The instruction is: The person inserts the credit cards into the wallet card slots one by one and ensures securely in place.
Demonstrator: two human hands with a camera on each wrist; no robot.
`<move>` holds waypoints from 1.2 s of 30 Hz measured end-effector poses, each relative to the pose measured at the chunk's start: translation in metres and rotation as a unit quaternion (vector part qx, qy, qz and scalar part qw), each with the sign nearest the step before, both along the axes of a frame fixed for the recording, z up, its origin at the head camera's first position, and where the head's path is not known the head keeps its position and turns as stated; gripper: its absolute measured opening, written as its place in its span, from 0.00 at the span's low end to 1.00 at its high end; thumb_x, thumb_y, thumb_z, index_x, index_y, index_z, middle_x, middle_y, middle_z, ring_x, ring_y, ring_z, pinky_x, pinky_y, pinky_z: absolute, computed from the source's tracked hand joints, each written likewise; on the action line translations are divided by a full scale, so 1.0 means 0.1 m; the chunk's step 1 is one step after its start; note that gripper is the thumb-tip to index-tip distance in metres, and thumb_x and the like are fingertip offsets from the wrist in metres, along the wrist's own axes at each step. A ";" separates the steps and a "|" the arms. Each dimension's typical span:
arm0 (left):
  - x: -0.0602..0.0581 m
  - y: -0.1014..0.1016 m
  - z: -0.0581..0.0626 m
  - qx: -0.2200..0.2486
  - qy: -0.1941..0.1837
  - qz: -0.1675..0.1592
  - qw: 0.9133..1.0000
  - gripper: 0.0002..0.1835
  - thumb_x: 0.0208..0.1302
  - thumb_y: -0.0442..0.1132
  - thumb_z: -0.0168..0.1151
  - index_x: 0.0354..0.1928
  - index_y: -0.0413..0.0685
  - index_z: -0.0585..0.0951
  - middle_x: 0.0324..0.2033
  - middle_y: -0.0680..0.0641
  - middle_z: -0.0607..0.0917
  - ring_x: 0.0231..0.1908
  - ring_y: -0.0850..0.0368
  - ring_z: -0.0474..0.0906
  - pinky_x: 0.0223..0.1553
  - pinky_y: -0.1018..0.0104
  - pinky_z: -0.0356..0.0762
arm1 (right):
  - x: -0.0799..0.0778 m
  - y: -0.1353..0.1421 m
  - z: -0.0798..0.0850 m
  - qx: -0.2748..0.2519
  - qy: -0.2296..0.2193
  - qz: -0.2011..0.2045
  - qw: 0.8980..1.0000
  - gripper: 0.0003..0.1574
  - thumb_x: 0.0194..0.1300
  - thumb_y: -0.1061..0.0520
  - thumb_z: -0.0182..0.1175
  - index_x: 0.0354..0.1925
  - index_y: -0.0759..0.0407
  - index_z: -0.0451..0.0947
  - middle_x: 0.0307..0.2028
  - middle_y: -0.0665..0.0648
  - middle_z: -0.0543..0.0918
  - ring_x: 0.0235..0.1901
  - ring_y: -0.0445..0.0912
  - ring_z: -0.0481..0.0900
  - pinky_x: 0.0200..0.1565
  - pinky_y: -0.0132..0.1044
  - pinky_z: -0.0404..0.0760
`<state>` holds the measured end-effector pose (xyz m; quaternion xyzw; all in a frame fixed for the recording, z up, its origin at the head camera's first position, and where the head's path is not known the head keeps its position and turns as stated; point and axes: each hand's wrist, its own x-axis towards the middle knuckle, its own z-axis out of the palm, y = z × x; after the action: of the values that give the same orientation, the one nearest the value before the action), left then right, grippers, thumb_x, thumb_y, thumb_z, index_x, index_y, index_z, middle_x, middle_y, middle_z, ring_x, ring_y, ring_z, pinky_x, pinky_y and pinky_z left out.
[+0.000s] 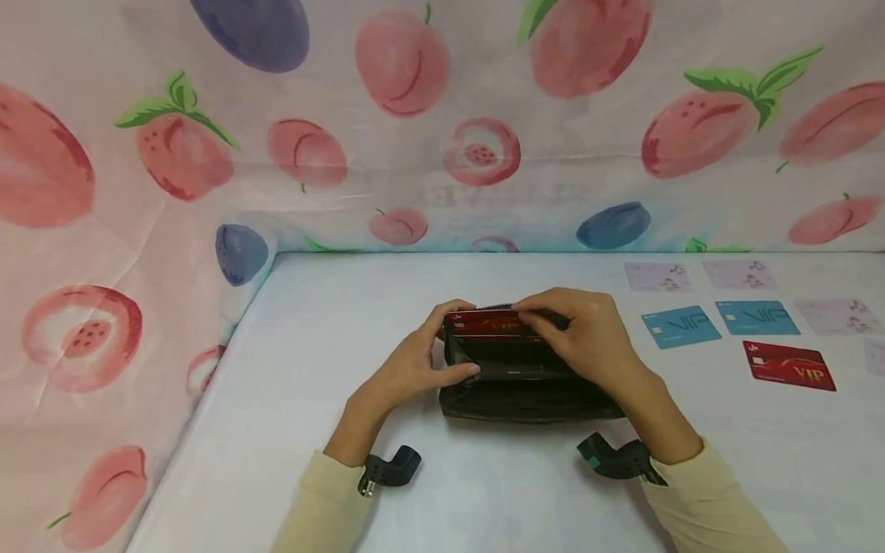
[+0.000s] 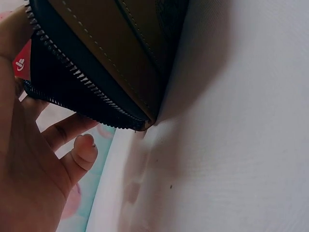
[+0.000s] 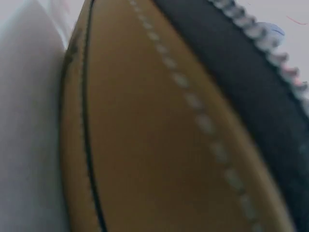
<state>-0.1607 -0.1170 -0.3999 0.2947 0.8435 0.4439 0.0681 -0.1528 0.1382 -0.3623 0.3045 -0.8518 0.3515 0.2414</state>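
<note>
A brown zip-around wallet (image 1: 532, 410) is unzipped on the white tabletop, its dark inside facing up. At its left end my left hand (image 1: 417, 361) grips it, thumb inside and fingers behind. A red VIP card (image 1: 482, 323) stands along the wallet's far inner side. My right hand (image 1: 591, 331) pinches that card near its right end. In the left wrist view the red card's corner (image 2: 22, 62) shows beside the left hand (image 2: 36, 159) and the wallet's zipper teeth. Brown stitched leather of the wallet (image 3: 145, 135) fills the right wrist view, where the right hand is hidden.
On the right lie two blue VIP cards (image 1: 681, 327), another red VIP card (image 1: 789, 366) and several pale pink cards (image 1: 739, 275). A fruit-patterned cloth (image 1: 409, 203) hangs behind the table and along its left side. Both wrists wear black camera mounts (image 1: 396, 467).
</note>
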 end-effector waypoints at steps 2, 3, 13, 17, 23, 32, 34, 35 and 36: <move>0.00 0.00 0.00 0.003 -0.002 0.000 1.000 0.40 0.58 0.49 0.69 0.68 0.70 0.58 0.46 0.54 0.75 0.42 0.56 0.70 0.27 0.62 0.67 | 0.00 0.00 0.00 0.005 0.001 0.004 1.000 0.14 0.52 0.66 0.71 0.39 0.56 0.86 0.35 0.53 0.86 0.36 0.45 0.84 0.36 0.42 0.81; -0.01 0.00 0.00 0.002 -0.003 0.001 1.000 0.40 0.58 0.49 0.69 0.68 0.71 0.58 0.46 0.54 0.75 0.42 0.56 0.70 0.27 0.62 0.67 | 0.00 0.00 0.00 0.007 0.002 0.006 1.000 0.14 0.52 0.66 0.71 0.39 0.57 0.86 0.35 0.53 0.86 0.36 0.45 0.84 0.36 0.42 0.81; -0.02 0.01 0.02 0.003 -0.014 0.003 1.000 0.39 0.58 0.49 0.69 0.68 0.72 0.58 0.47 0.56 0.75 0.44 0.56 0.70 0.29 0.60 0.66 | -0.02 0.03 0.01 0.014 0.010 0.021 1.000 0.14 0.51 0.68 0.71 0.38 0.57 0.86 0.34 0.53 0.86 0.35 0.45 0.84 0.36 0.42 0.81; -0.02 0.01 0.02 0.007 -0.016 0.001 1.000 0.39 0.58 0.49 0.69 0.68 0.72 0.58 0.48 0.57 0.76 0.46 0.54 0.70 0.30 0.59 0.66 | -0.03 0.04 0.01 0.015 0.008 0.024 1.000 0.15 0.51 0.69 0.71 0.38 0.56 0.87 0.33 0.53 0.86 0.35 0.45 0.84 0.36 0.42 0.81; -0.02 0.01 0.01 0.006 -0.019 0.001 1.000 0.39 0.58 0.49 0.68 0.68 0.73 0.58 0.48 0.55 0.76 0.46 0.55 0.70 0.32 0.58 0.67 | -0.04 0.05 -0.01 0.016 0.005 0.029 0.999 0.16 0.51 0.70 0.71 0.38 0.55 0.87 0.33 0.52 0.86 0.34 0.44 0.83 0.36 0.41 0.81; -0.01 0.00 0.00 0.004 -0.024 0.002 1.000 0.40 0.58 0.49 0.68 0.68 0.74 0.57 0.49 0.57 0.75 0.46 0.57 0.70 0.31 0.59 0.68 | -0.04 0.04 -0.04 0.013 -0.003 0.035 0.999 0.17 0.51 0.71 0.69 0.38 0.55 0.87 0.34 0.52 0.86 0.35 0.45 0.83 0.36 0.41 0.80; 0.00 0.00 0.00 0.003 -0.022 0.001 1.000 0.40 0.58 0.50 0.68 0.68 0.74 0.57 0.50 0.57 0.75 0.47 0.57 0.70 0.32 0.58 0.68 | -0.04 0.04 -0.04 0.011 -0.002 0.036 0.999 0.17 0.51 0.72 0.69 0.38 0.55 0.87 0.34 0.52 0.86 0.34 0.45 0.83 0.35 0.42 0.80; 0.00 0.00 0.00 0.002 -0.021 0.001 1.000 0.40 0.59 0.50 0.68 0.68 0.74 0.57 0.50 0.57 0.75 0.47 0.57 0.70 0.33 0.58 0.68 | -0.04 0.04 -0.04 0.010 -0.003 0.037 0.999 0.17 0.51 0.72 0.69 0.38 0.56 0.87 0.34 0.52 0.86 0.34 0.45 0.83 0.35 0.42 0.80; 0.00 0.00 0.00 0.001 -0.020 0.001 1.000 0.40 0.59 0.50 0.68 0.68 0.74 0.57 0.50 0.57 0.75 0.47 0.57 0.69 0.33 0.58 0.68 | -0.04 0.04 -0.05 0.010 -0.003 0.038 0.999 0.17 0.52 0.72 0.68 0.38 0.56 0.87 0.34 0.52 0.86 0.34 0.46 0.83 0.34 0.42 0.80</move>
<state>-0.1611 -0.1171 -0.3999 0.2849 0.8419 0.4505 0.0837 -0.1563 0.1419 -0.3670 0.3378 -0.8438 0.3530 0.2221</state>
